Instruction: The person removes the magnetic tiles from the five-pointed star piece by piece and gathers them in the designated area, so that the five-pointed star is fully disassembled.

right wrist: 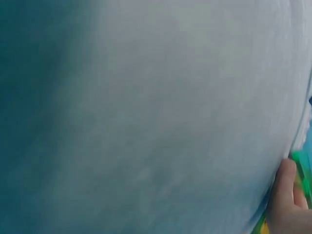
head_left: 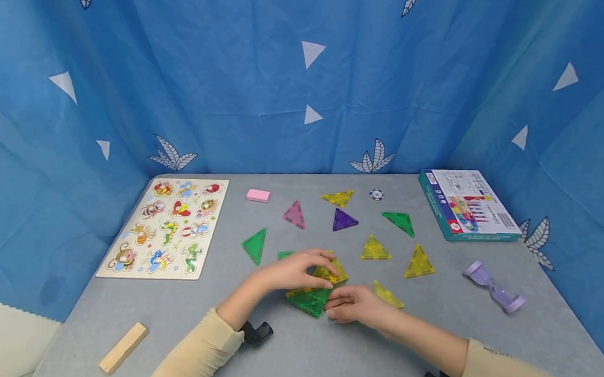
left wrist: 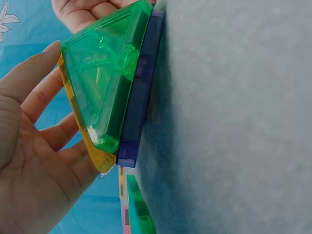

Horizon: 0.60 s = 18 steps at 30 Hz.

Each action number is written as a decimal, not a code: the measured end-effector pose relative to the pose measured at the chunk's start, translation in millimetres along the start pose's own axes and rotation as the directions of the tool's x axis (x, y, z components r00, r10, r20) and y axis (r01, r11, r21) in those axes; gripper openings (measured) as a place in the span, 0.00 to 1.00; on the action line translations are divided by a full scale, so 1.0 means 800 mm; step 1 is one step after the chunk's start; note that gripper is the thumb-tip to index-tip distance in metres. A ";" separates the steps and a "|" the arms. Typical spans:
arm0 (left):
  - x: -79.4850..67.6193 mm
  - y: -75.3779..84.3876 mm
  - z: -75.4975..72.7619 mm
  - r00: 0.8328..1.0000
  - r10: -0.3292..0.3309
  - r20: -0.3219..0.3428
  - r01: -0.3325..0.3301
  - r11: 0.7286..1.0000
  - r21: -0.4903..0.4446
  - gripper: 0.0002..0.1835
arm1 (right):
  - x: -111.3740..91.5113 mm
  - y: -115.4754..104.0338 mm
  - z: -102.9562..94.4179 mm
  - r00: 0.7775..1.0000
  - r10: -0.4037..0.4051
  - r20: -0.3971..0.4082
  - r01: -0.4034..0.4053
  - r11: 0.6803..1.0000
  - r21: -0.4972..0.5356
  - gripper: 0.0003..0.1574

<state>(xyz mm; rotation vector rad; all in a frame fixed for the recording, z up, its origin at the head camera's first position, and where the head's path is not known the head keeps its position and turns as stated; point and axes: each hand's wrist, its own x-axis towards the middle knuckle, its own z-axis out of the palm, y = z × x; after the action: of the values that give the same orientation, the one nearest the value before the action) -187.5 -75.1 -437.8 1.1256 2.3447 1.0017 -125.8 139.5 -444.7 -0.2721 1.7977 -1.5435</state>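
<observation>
A small built-up shape of triangular magnetic tiles stands between the two hands. Its green tile (head_left: 309, 302) slopes toward me, a yellow tile (left wrist: 100, 161) shows along its edge, and a purple tile (left wrist: 139, 92) lies along the base in the left wrist view. My left hand (head_left: 299, 270) holds the shape from the left, thumb at a green corner and fingers behind. Another yellow tile (head_left: 341, 271) is under its fingertips. From the right, my right hand (head_left: 359, 305) grips the green tile's edge with bent fingers; only its thumb side shows in the right wrist view.
Loose triangular tiles lie around, including a purple one (head_left: 344, 220) and a pink one (head_left: 295, 214). An insect puzzle board (head_left: 212, 220) is at left, a wooden block (head_left: 123, 348) nearer. A box (head_left: 469, 204) and a purple sand timer (head_left: 493, 286) are at right.
</observation>
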 end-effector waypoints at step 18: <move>-0.003 0.012 0.007 0.998 -0.015 -0.058 0.018 0.999 0.046 0.15 | 0.002 0.014 -0.011 0.990 -0.070 -0.126 0.057 0.992 -0.109 0.17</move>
<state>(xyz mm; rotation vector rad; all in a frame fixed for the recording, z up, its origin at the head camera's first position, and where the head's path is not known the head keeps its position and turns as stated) -177.7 -69.9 -434.4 1.1068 2.4304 0.9914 -129.1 148.6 -455.8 -0.2879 1.9932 -1.5435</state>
